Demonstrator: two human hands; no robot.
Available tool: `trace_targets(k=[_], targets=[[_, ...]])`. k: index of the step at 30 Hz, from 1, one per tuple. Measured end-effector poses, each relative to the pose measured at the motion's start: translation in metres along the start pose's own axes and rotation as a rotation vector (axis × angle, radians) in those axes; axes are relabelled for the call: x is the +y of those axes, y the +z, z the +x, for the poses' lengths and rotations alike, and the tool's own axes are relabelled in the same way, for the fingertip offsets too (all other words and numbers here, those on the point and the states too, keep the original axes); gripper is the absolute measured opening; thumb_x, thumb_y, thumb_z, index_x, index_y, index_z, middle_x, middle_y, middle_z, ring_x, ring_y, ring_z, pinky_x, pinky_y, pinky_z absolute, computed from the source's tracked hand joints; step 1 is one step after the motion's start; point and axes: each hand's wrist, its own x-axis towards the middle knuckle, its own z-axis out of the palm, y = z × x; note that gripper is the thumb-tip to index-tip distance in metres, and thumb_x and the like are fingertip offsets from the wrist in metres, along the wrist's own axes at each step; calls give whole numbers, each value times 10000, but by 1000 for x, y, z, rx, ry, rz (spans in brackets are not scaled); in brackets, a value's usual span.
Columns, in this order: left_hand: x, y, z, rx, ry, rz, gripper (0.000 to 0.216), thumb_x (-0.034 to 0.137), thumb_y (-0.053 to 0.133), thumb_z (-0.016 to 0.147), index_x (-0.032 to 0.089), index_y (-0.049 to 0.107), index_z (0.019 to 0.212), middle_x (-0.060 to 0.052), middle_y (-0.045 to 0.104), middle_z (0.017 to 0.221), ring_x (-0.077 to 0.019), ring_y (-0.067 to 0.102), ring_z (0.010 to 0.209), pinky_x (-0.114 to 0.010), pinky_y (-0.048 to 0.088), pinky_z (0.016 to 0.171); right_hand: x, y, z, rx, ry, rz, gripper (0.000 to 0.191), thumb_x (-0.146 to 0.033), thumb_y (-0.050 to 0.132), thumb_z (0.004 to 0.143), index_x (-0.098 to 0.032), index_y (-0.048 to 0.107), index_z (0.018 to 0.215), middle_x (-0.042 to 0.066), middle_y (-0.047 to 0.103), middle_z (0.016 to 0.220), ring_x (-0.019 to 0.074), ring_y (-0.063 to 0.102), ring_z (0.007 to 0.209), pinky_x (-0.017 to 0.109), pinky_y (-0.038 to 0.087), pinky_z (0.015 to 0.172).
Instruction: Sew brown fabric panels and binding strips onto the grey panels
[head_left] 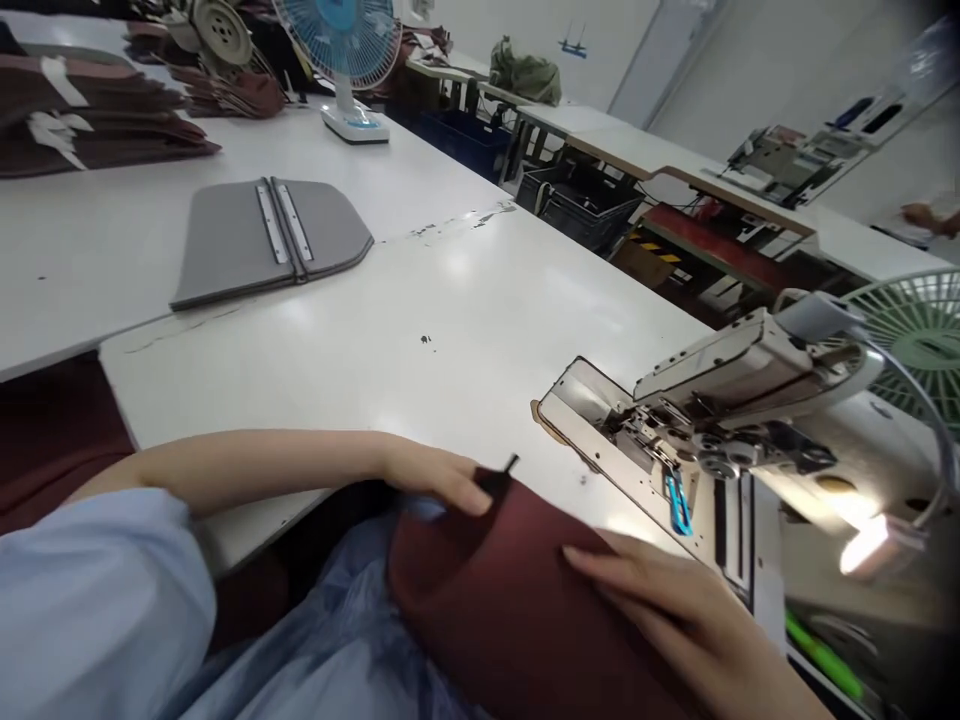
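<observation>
A dark maroon fabric panel (525, 600) hangs over the table's near edge and down across the lap. My left hand (450, 485) pinches its upper corner, where a black strip and a short black end stick out. Along the panel's right edge, my right hand (675, 600) grips the cloth, its fingertips lying on the upper face and part of the hold hidden. A sewing machine (720, 390) stands just beyond the right hand, with a blue clip-like piece (678, 500) near its needle area. The panel is apart from the needle.
A grey stitched panel with two white strips (225, 240) lies on the white table (420, 380). Maroon stacks (112, 120) and a blue fan (341, 50) stand behind it. A lit lamp (874, 545) and a green fan (926, 340) are at the right.
</observation>
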Motion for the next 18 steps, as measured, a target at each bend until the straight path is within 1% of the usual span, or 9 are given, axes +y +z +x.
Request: trace_targets(k=[1, 3, 6, 8, 10, 12, 14, 16, 18], targets=[[6, -5, -12, 15, -1, 5, 596, 561, 683, 782, 126, 621, 1185, -99, 723, 1107, -267, 688, 1069, -347, 571, 903, 11, -2, 17, 4, -6, 28, 354, -250, 498, 1008, -396, 683, 1272, -4, 700, 1266, 184, 687, 1133, 236, 561, 964], [18, -17, -30, 154, -35, 167, 565, 368, 739, 765, 145, 559, 1251, -94, 699, 1177, -245, 665, 1101, -317, 554, 916, 29, -1, 46, 49, -7, 70, 346, -235, 498, 1008, -368, 695, 1260, 7, 695, 1274, 193, 668, 1167, 273, 553, 985], [23, -47, -37, 483, -194, 738, 452, 232, 602, 846, 225, 527, 1292, -53, 673, 1229, -215, 657, 1076, -289, 524, 877, 55, 7, 79, 170, 10, 105, 357, -224, 487, 1001, -349, 693, 1265, 11, 669, 1320, 207, 641, 1208, 337, 523, 1037], [15, -75, -30, 675, -304, 1135, 439, 179, 503, 870, 278, 526, 1296, -26, 661, 1236, -213, 663, 1023, -286, 507, 793, 72, 13, 95, 269, 24, 114, 374, -210, 472, 989, -340, 695, 1259, 6, 655, 1341, 209, 619, 1238, 374, 486, 1084], [0, -106, -19, 798, -382, 1430, 463, 127, 431, 870, 278, 526, 1298, -37, 653, 1228, -218, 664, 963, -294, 481, 722, 90, 18, 106, 375, 67, 110, 392, -202, 449, 979, -336, 697, 1252, 1, 630, 1374, 213, 577, 1290, 415, 428, 1139], [-16, -135, -6, 842, -435, 1589, 478, 84, 398, 862, 231, 532, 1297, -78, 649, 1197, -231, 657, 942, -319, 465, 727, 106, 25, 107, 448, 149, 137, 374, -230, 503, 951, -332, 688, 1259, 6, 586, 1425, 234, 522, 1343, 455, 375, 1174], [-29, -158, 4, 867, -445, 1645, 492, 61, 388, 853, 177, 524, 1312, -122, 637, 1190, -253, 641, 1000, -355, 455, 809, 118, 34, 97, 492, 271, 261, 396, -289, 620, 893, -327, 664, 1284, 27, 553, 1454, 266, 526, 1326, 477, 407, 1142], [-37, -174, 11, 897, -437, 1647, 496, 71, 392, 856, 144, 503, 1333, -147, 620, 1212, -276, 618, 1064, -388, 436, 878, 123, 43, 82, 551, 407, 517, 528, -346, 718, 830, -333, 601, 1345, 49, 573, 1420, 266, 602, 1209, 461, 499, 1038], [-39, -185, 14, 917, -438, 1649, 501, 91, 401, 864, 146, 478, 1357, -141, 609, 1242, -276, 603, 1087, -396, 426, 905, 120, 51, 66, 629, 491, 889, 615, -376, 761, 803, -348, 541, 1377, 36, 642, 1310, 220, 659, 1062, 411, 554, 931]])
